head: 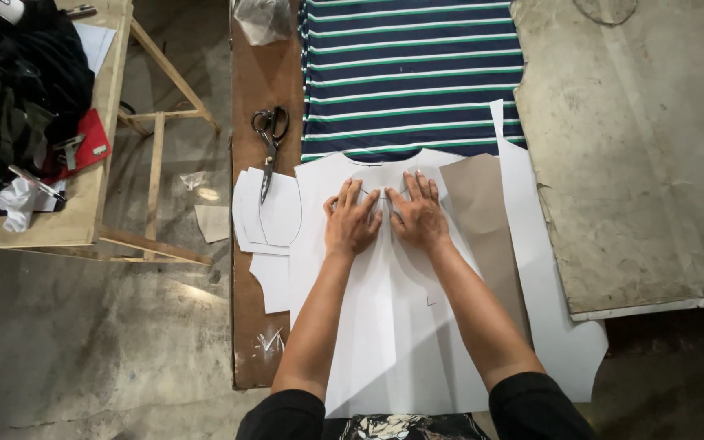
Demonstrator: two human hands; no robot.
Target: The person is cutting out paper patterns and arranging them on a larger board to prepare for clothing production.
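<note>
On the far left a wooden side bench (83, 213) holds dark clothing (18, 73) and a red card (85, 140). Scissors (269, 147) lie closed near the left edge of the brown cutting table (252, 81), just above small white paper cut-outs (269, 213). Both hands press flat on a large white paper pattern (393, 326) near its curved neckline: the left hand (350, 222) and right hand (417, 213) lie side by side, fingers spread, gripping nothing. Striped navy fabric (409, 73) lies beyond the pattern, uncut as far as can be seen. A brown paper piece (482, 220) and a worn board (637, 147) sit toward the right.
</note>
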